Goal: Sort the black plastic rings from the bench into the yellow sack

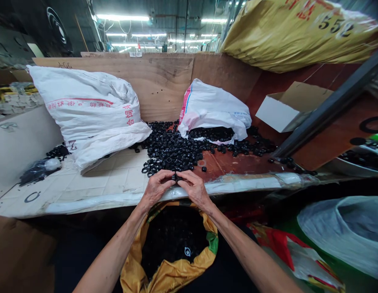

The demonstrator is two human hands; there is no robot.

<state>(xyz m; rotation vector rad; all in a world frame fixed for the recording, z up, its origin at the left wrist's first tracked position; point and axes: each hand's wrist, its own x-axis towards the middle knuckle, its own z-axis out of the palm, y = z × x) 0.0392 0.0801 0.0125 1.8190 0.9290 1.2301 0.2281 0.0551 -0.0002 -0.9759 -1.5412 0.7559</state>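
My left hand (pixel 159 186) and my right hand (pixel 194 187) meet at the table's front edge, fingertips pinched from both sides on a small black plastic part (pixel 176 177). Fingers partly cover that part, so its exact shape is hard to make out. Just beyond my fingers spreads a heap of small black ring-like parts (pixel 167 146). Below my wrists an open yellow sack (pixel 173 266) holds a dark mass of black pieces, with one small pale diamond-marked piece (pixel 187 251) on top.
A white sack (pixel 97 106) leans at the left; another white sack (pixel 218 103) lies open, black parts spilling out. A white carton (pixel 277 112), a metal post (pixel 311 118) and a large yellow sack (pixel 299 36) stand right. A wooden board (pixel 164 77) closes off the back.
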